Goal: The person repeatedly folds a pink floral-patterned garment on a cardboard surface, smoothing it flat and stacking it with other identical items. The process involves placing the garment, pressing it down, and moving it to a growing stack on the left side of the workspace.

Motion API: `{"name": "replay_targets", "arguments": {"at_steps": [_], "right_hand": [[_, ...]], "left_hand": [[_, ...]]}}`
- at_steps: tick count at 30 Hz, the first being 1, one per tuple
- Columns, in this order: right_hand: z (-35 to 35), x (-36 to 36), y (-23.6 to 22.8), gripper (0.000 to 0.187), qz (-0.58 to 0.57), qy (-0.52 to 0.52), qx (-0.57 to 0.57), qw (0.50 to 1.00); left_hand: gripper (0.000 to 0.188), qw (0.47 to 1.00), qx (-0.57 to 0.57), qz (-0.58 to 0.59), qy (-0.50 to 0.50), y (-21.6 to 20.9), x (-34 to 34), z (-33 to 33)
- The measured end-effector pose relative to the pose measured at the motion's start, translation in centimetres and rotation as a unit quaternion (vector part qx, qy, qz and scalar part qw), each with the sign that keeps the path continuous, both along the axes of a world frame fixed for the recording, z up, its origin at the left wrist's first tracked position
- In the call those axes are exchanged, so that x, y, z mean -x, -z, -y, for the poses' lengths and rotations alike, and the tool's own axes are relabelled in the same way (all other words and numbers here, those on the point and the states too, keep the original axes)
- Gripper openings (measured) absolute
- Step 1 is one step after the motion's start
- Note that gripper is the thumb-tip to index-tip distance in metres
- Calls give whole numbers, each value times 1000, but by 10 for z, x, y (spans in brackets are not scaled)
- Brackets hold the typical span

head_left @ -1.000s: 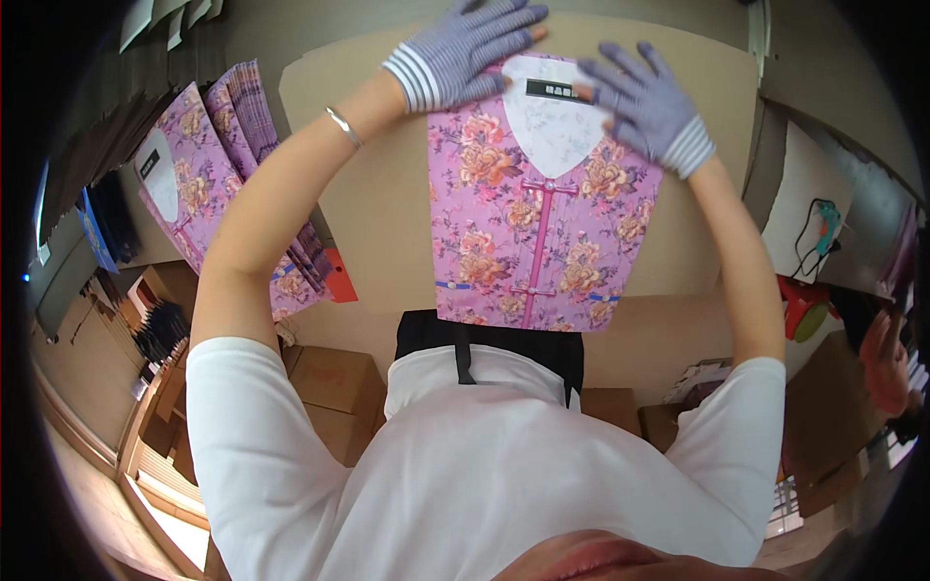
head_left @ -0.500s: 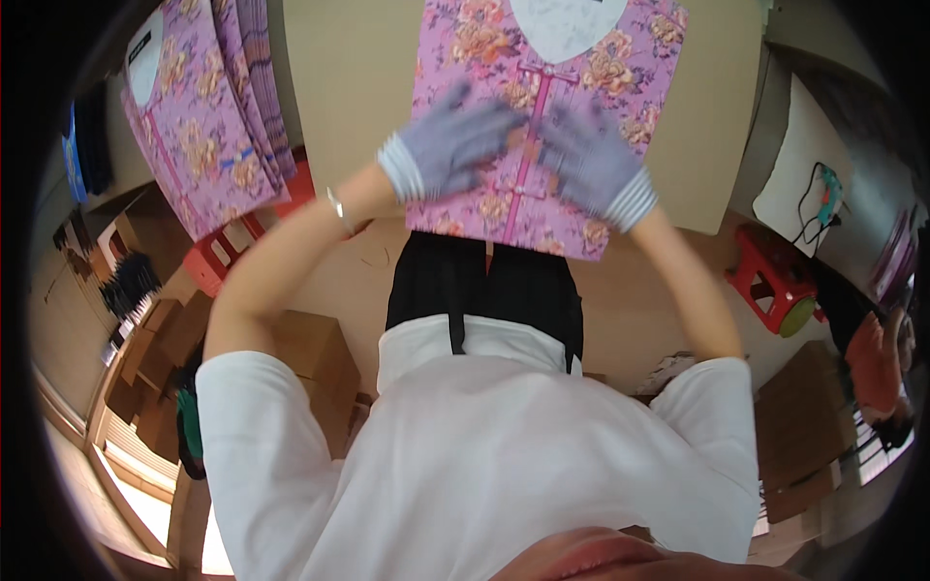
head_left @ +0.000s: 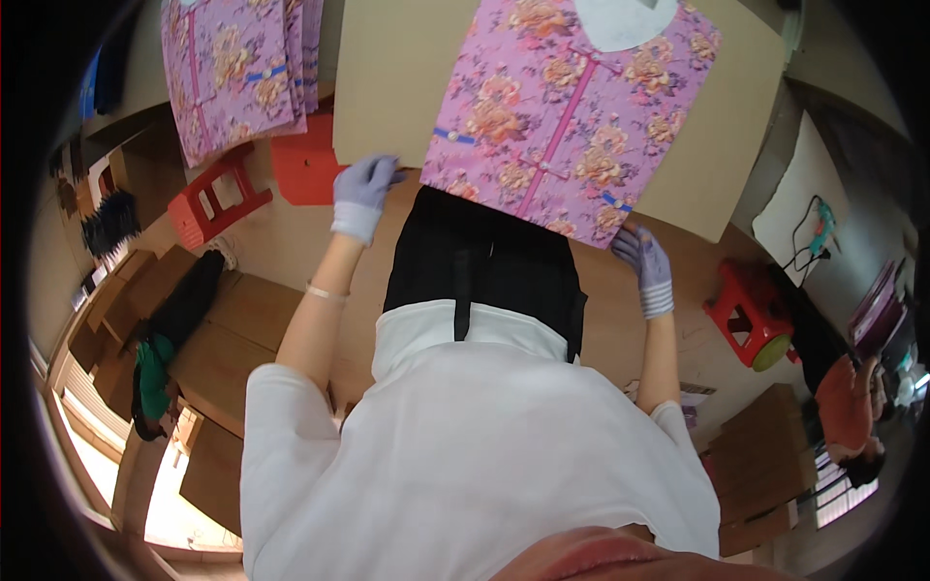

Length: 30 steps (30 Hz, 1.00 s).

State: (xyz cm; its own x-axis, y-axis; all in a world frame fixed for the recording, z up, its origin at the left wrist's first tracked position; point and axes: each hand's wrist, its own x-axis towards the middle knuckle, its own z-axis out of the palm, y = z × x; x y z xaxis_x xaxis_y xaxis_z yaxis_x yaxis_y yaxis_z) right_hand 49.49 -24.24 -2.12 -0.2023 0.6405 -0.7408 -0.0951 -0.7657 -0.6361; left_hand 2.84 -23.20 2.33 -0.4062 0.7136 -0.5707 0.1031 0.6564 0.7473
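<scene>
A folded pink-purple floral garment (head_left: 542, 126) lies tilted on the board-topped table (head_left: 387, 87), its lower edge reaching past the near edge. It has a pale rounded neck insert, a pink strip down the front and small blue bands near both lower corners. My left hand (head_left: 360, 198), in a pale purple glove with a white cuff, is at the table's near edge, left of the garment and apart from it; its fingers are loosely apart and hold nothing. Beside the garment's lower right corner is my gloved right hand (head_left: 646, 261), fingers partly spread; whether they touch the cloth is unclear.
A stack of similar floral garments (head_left: 232, 77) is at the far left, by red stools (head_left: 223, 194). Another red stool (head_left: 751, 315) stands at right. Cardboard boxes (head_left: 228, 339) and a person in green (head_left: 150, 378) are at left; a person in orange (head_left: 848, 407) is at right.
Both hands have come off the garment's front, the left moving left and the right down to the lower right corner. The garment appears more tilted, and its blue bands now show.
</scene>
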Motion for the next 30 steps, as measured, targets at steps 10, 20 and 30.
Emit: {"name": "replay_targets", "arguments": {"at_steps": [10,20,30], "right_hand": [[-24,51,-25,38,87,-49,-54,994],[-83,124,-73,31,87,-59,-174,979],[-155,409,-93,35,-173,-203,-126,955]], "left_hand": [[20,965,1,261,35,-3,-27,-16],[34,978,-199,15,65,-59,19,-41],[47,948,-122,-201,-216,-73,292,-9]]}}
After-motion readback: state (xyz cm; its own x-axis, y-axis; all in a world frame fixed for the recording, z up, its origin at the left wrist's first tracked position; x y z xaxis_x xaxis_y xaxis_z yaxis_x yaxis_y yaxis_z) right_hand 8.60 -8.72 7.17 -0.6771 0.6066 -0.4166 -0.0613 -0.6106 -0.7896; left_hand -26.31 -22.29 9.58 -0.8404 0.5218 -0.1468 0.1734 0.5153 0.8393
